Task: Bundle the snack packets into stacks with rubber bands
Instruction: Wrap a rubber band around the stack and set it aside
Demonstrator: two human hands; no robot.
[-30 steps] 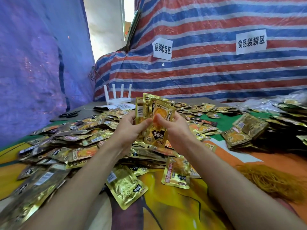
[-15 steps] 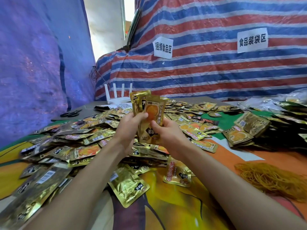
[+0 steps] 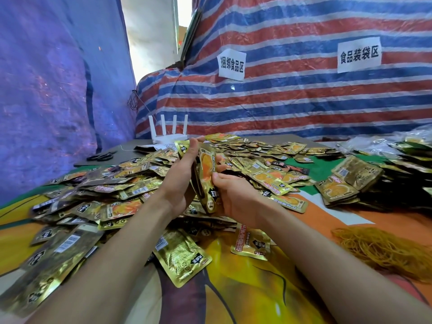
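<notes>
Nearest, between the forearms, a loose gold packet point(image 3: 182, 256) lies flat on the printed table cloth point(image 3: 245, 298). A second packet point(image 3: 251, 244) lies just beside the right forearm. Off to the right sits the heap of rubber bands point(image 3: 383, 251), well apart from both hands.

Above the cloth, the hands hold a thin stack point(image 3: 207, 178) of snack packets on edge. The left hand point(image 3: 180, 181) lies flat against its left face, fingers fairly straight and pointing up (its thumb is hidden). The right hand point(image 3: 236, 199) grips the other side, thumb on the front face and fingers curled behind. No band is on the stack yet, so the step looks like squaring up. To do it well, tap the bottom edges level and press both faces together so the slippery foil cannot fan out. Then clamp the stack in one hand while the other reaches for a single band.

Beyond, to the left, spreads the loose pile point(image 3: 93, 195); to the right rest neat bundles point(image 3: 339, 190) that look already done. Farthest back are a white router point(image 3: 168, 134), scissors point(image 3: 102, 156) and the striped tarp point(image 3: 304, 101) bearing paper signs point(image 3: 231, 64).
</notes>
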